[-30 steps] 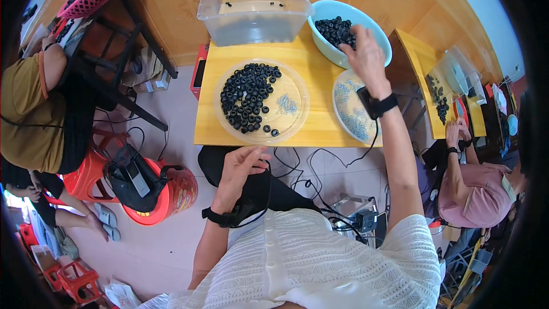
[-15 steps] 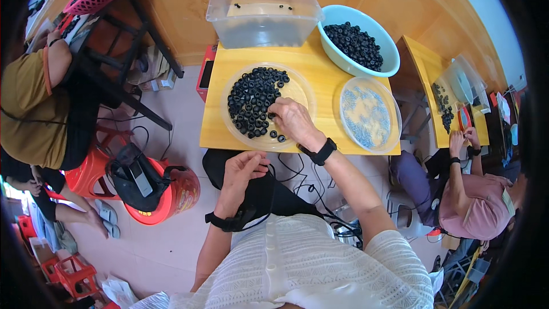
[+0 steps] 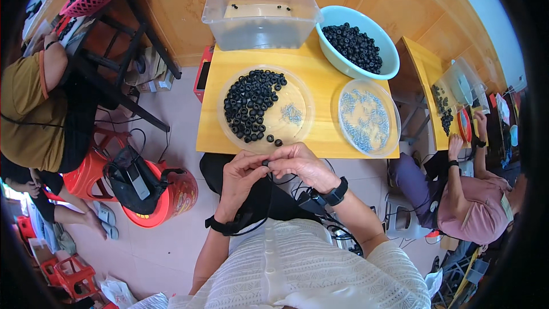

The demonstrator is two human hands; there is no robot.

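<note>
A: Now that the right hand (image 3: pixel 300 163) has come back from the blue bowl (image 3: pixel 389 68), where's the black ring (image 3: pixel 265 162)?

B: Pinched between both hands just off the yellow tabletop (image 3: pixel 320 80); left hand (image 3: pixel 240 174) fingers clamp it too. Picking has given way to fitting, I'd judge.

Pretty cramped workshop corner, bright daylight everywhere.
Pale tiled floor (image 3: pixel 171 120), wood-panelled wall (image 3: pixel 189 6), small yellow tabletop (image 3: pixel 320 80), red plastic stools (image 3: pixel 91 166), another yellow table (image 3: pixel 426 63) on the right.
</note>
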